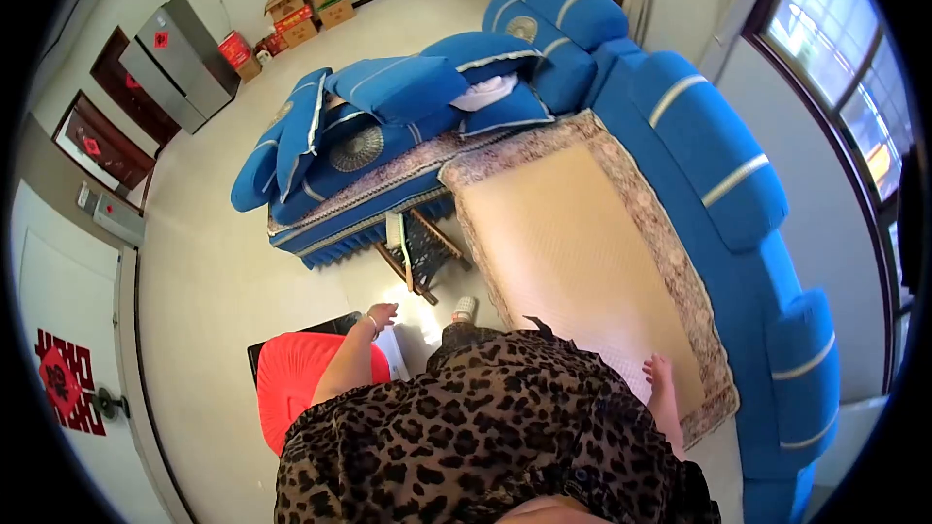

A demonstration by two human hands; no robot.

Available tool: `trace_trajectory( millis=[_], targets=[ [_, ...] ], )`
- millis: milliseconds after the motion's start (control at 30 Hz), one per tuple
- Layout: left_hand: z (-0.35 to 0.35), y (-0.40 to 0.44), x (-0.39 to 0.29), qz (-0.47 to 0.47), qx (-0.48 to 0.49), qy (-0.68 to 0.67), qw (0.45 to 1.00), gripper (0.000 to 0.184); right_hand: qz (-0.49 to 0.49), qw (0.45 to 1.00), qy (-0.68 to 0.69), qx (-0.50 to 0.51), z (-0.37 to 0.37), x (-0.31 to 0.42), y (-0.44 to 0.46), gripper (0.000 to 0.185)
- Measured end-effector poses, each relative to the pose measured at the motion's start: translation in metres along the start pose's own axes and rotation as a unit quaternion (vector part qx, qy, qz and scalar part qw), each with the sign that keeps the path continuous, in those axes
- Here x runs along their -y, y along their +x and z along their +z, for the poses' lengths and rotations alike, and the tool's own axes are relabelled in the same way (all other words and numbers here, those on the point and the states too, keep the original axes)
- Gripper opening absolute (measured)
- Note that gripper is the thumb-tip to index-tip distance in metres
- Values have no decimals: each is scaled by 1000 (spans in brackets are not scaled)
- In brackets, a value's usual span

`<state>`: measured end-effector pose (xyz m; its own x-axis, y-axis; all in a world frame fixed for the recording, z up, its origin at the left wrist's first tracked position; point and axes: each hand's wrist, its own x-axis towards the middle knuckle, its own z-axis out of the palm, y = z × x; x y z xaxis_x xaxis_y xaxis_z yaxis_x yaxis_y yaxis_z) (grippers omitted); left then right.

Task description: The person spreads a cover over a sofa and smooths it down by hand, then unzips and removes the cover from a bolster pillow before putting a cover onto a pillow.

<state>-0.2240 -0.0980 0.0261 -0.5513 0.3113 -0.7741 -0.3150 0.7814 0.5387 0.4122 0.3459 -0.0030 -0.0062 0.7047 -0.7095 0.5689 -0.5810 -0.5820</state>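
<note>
My left hand [383,314], a band around its wrist, hangs in the air with fingers apart and nothing in it. Beneath that arm is a red fabric-covered piece [291,369], beside a dark flat-topped surface [316,326]. On the other side, my right hand [658,369] has its fingers loosely apart and holds nothing. It is above or beside the beige mat [563,223], which lies on a patterned brown cover [670,281]; whether they touch cannot be made out.
A blue sofa [602,126] wraps round the mat, with blue cushions [398,87] piled on its left section. A folding stool [422,252] stands on the floor ahead. Farther back are a grey fridge [180,63] and cardboard boxes [291,15]. A white door [68,330] is at left.
</note>
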Motion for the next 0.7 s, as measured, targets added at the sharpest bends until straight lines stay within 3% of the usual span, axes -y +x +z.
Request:
trace_trajectory(
  millis=[67, 167, 200, 233, 267, 367, 433, 533, 567, 633, 700],
  targets=[
    [-28, 10, -55, -13, 8, -62, 998, 55, 20, 1000, -9, -6, 23, 15, -1, 42],
    [-75, 50, -140, 46, -9, -182, 982, 53, 20, 1000, -4, 10, 60, 52, -34, 47],
    [-86, 57, -179, 71, -30, -218, 973, 57, -11, 1000, 2, 26, 72, 65, -45, 47],
    [-105, 121, -187, 73, 4, -260, 963, 67, -40, 998, 7, 41, 82, 75, -56, 46],
    [-116, 112, -235, 88, -17, -269, 959, 78, -67, 996, 15, 56, 94, 86, -66, 46],
    [-146, 131, -347, 113, -19, -312, 943, 98, -17, 997, -78, 7, 140, 134, -41, 47],
    [-159, 164, -408, 79, -89, -389, 914, 105, -47, 998, -34, 4, 157, 149, -24, 55],
    [-174, 178, -469, 104, -39, -450, 886, 106, -181, 983, -10, -18, 172, 163, -28, 48],
    [-175, 157, -484, 104, 21, -501, 859, 93, -180, 983, -8, -31, 174, 164, -37, 46],
    [-175, 187, -487, 90, 54, -507, 856, 81, -179, 982, -9, -57, 172, 157, -60, 43],
    [-171, 238, -476, 85, 74, -535, 837, 62, -83, 994, 10, -75, 163, 129, -76, 40]
  ],
)
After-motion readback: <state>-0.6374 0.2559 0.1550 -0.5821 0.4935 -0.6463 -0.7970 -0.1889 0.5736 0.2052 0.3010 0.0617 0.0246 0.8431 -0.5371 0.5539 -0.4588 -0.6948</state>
